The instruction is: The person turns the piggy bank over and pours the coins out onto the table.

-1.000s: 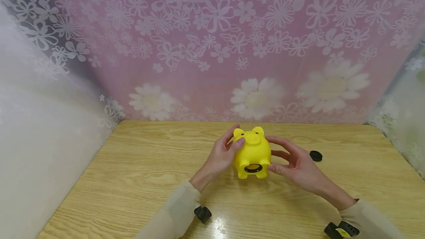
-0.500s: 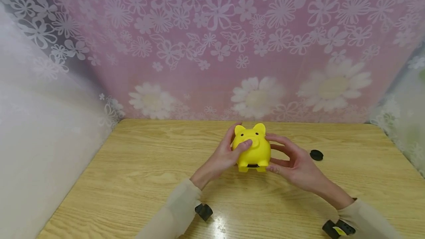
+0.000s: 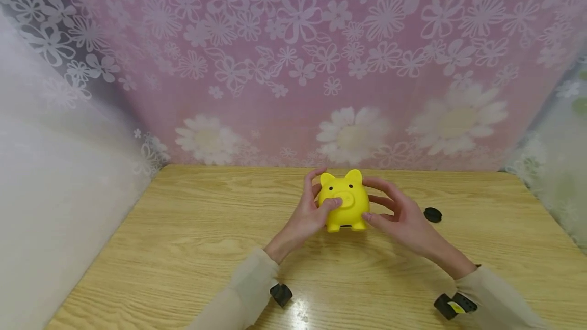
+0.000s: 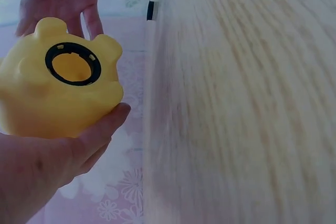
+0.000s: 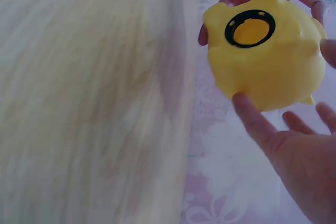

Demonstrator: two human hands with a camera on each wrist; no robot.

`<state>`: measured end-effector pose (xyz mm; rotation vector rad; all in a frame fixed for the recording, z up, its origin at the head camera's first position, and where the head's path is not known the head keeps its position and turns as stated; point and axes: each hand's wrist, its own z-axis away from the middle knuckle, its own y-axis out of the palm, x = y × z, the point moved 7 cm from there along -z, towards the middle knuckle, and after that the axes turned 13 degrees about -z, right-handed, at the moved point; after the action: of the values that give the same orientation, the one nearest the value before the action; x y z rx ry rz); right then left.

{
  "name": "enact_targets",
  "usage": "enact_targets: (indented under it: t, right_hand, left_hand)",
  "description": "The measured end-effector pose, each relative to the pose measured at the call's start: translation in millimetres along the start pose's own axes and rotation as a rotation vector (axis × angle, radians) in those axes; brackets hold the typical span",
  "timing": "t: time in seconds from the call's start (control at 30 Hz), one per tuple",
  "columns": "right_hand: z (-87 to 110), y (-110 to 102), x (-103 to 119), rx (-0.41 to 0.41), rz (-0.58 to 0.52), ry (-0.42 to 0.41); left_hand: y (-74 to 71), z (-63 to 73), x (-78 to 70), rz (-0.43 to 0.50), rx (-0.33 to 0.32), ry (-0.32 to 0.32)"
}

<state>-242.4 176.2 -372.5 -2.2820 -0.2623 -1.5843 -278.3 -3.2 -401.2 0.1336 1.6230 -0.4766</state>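
Observation:
A yellow piggy bank (image 3: pixel 349 215) is held up over the table, its face toward the head camera. My left hand (image 3: pixel 308 218) grips its left side, the thumb lying across the snout. On the other side my right hand (image 3: pixel 403 220) holds it lightly by the fingertips, with the thumb low on the body and a gap under the palm. Both wrist views show the underside, where a black ring (image 4: pixel 49 60) frames an open round hole between the stubby feet. From the head view that hole is almost hidden.
A small round black cap (image 3: pixel 433 214) lies on the wood-grain table (image 3: pixel 220 218) to the right of my right hand. Behind the table hangs a pink flowered cloth (image 3: pixel 275 106). Black straps with small devices (image 3: pixel 281 294) sit at both wrists.
The piggy bank has tilted so its underside hole turns down out of the head view and its face comes level. Both hands stay on it, the right one shifting slightly left and up.

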Motion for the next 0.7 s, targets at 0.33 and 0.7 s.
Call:
enact_targets:
  t: [0.33, 0.7]
  right_hand:
    - [-13.1, 7.0, -4.7, -0.03, -0.02, 0.159]
    - [-18.0, 12.5, -7.3, -0.061, -0.044, 0.184]
  left_hand:
    - [-3.0, 2.4, -4.9, -0.032, -0.006, 0.041]
    - [-7.9, 4.7, -4.4, -0.057, 0.003, 0.05]
